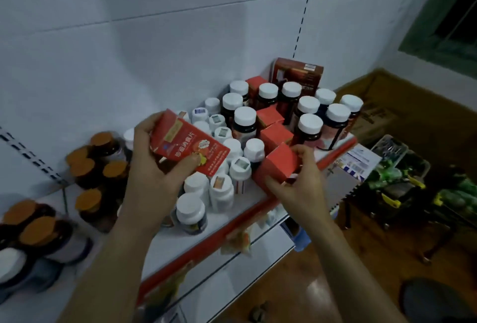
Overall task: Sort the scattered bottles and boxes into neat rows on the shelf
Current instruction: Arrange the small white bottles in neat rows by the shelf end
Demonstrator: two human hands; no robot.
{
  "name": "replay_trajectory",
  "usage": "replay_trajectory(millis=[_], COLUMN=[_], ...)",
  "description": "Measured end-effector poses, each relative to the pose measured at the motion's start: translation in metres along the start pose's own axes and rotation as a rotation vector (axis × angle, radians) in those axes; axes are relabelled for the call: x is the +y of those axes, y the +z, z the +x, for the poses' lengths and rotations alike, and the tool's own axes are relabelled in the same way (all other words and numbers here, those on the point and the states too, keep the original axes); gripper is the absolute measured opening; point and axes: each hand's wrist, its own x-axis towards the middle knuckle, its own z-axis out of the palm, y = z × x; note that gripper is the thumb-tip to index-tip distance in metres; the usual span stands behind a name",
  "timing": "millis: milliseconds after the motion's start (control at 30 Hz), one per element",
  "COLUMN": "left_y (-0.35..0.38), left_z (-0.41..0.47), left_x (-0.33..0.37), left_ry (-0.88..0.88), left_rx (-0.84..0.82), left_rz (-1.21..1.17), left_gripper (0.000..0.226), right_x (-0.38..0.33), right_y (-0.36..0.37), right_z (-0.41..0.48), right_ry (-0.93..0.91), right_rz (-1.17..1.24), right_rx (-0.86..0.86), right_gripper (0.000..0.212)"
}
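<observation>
Two hands, left hand (152,165) gripping printed box (191,146), right hand (296,183) pinching red box (280,165)

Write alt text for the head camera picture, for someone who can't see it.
A person's left hand grips a printed red box and the right hand pinches a plain red box at a white shelf. Behind them white-capped bottles crowd the shelf, with orange-lidded jars at the left.

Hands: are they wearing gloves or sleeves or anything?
No. The left hand and the right hand are both bare: no gloves, no rings, no watch or bracelet. The arms are bare too, with no sleeve showing right down to the picture's edge.
</observation>
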Motion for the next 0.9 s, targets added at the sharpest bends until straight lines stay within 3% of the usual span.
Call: replay_trajectory(millis=[233, 367, 500, 600, 733, 900], left_y=[0.017, 0.018, 0.018, 0.012, -0.002, -0.016], left_z=[0.008, 0.013, 0.013, 0.013, 0.01, 0.007], left_x=[-0.01, -0.013, -0.017, -0.015, -0.014, -0.013], left_ry=[-0.006, -0.005, 0.005, 0.01, 0.012, 0.016], left_rx=[0.144, 0.201, 0.235, 0.26, 0.299, 0.329], left_rz=[0.022, 0.009, 0.033, 0.055, 0.054, 0.054], left_gripper=[0.067, 0.062, 0.063, 0.064, 0.063, 0.064], right_x=[0.018, -0.018, -0.064, -0.078, -0.082, -0.088], right_y=[0.004, -0.016, -0.005, 0.023, 0.033, 0.029], right_z=[0.012, 0.034, 0.096, 0.116, 0.133, 0.148], right_ry=[-0.088, -0.414, -0.624, -0.718, -0.73, -0.966], right_rz=[-0.115, -0.267, -0.676, -0.984, -0.942, -0.988], right_rx=[-0.106, 0.034, -0.404, -0.59, -0.86, -1.032], right_gripper=[0.081, 0.06, 0.037, 0.034, 0.045, 0.062])
